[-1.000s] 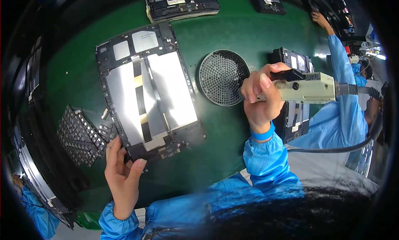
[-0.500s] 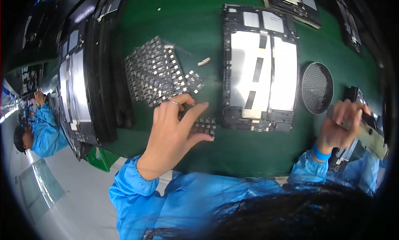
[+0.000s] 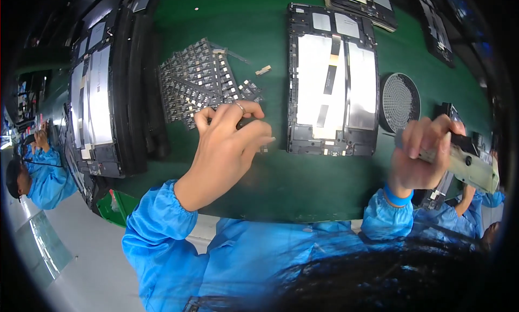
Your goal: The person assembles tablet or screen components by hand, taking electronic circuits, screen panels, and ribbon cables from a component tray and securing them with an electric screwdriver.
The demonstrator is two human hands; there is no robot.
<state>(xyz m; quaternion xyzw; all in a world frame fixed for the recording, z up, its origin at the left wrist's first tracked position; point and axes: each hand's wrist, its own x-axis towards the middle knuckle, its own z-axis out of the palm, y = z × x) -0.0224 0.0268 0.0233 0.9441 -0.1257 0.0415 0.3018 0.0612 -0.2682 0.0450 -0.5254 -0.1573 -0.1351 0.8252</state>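
My left hand is at the near edge of a pile of black sheets dotted with small pale parts. Its thumb and fingers are drawn together; whatever is between them is hidden. A bit of a small dark sheet peeks out beside the thumb. To the right lies an opened tablet-like device, with silvery panels in a black frame. Beyond its near right corner, my right hand is wrapped round a pale, blocky hand tool, raised in front of a round grey textured dish.
A stack of similar devices stands at the left. More devices lie at the far right and along the right edge. A small pale strip rests on the green table. A green bin is below left. Another person sits at far left.
My left thumb and fingers have come together, covering most of the small sheet that showed between them. My right hand, with the tool, has shifted left and up in the view.
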